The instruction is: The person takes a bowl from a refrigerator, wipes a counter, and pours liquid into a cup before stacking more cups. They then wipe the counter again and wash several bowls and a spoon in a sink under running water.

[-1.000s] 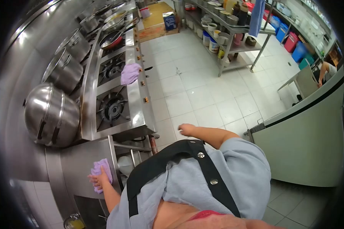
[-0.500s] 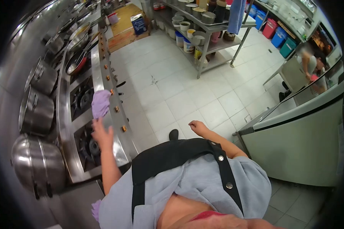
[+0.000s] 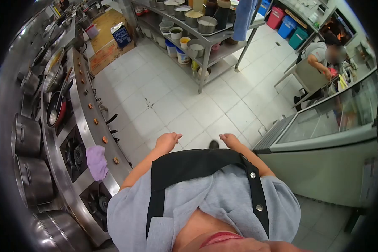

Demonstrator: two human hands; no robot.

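My left hand hangs in front of the apron with its fingers curled in, and nothing shows in it. Level with it, to the right, my right hand is also loosely closed and holds nothing that I can see. Both are over the tiled floor, apart from each other. A crumpled purple cloth lies on the front edge of the steel stove, left of my left hand and out of its touch.
Pots line the stove's back, and a red pan sits farther along. A steel shelf with containers stands ahead. On the right are a glass-topped freezer and a seated person at work.
My left hand has left the stove beside the purple cloth, moved right before my body and closed from spread fingers. The cloth stays on the stove. The view has shifted; the seated person shows more fully.
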